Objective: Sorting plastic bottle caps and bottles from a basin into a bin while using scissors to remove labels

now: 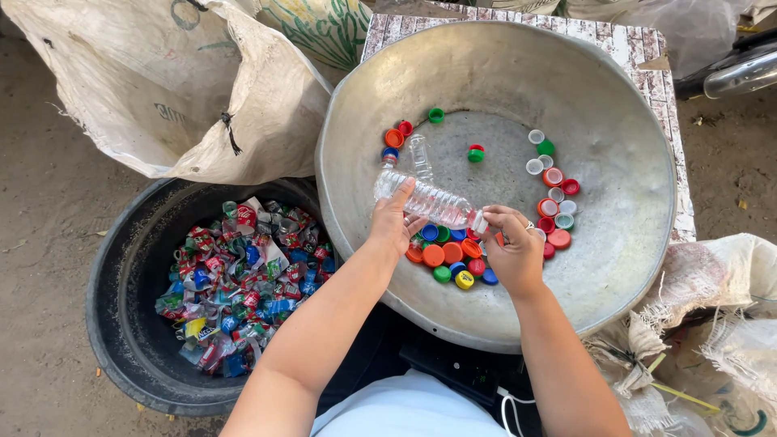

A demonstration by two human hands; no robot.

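Note:
My left hand (pixel 394 220) grips the body of a clear plastic bottle (pixel 433 202) lying sideways over a big metal basin (pixel 615 121). At the bottle's neck end my right hand (pixel 511 247) pinches the cap. A second small clear bottle (pixel 419 155) lies in the basin just beyond. Several coloured bottle caps (pixel 449 257) are heaped under my hands, and more caps (pixel 554 194) are scattered to the right.
A black tub (pixel 121 267) at the left holds several torn bottle labels (pixel 235 283). A large woven sack (pixel 162 89) leans behind the tub. Another frayed sack (pixel 712 324) lies at the lower right. Dirt ground surrounds everything.

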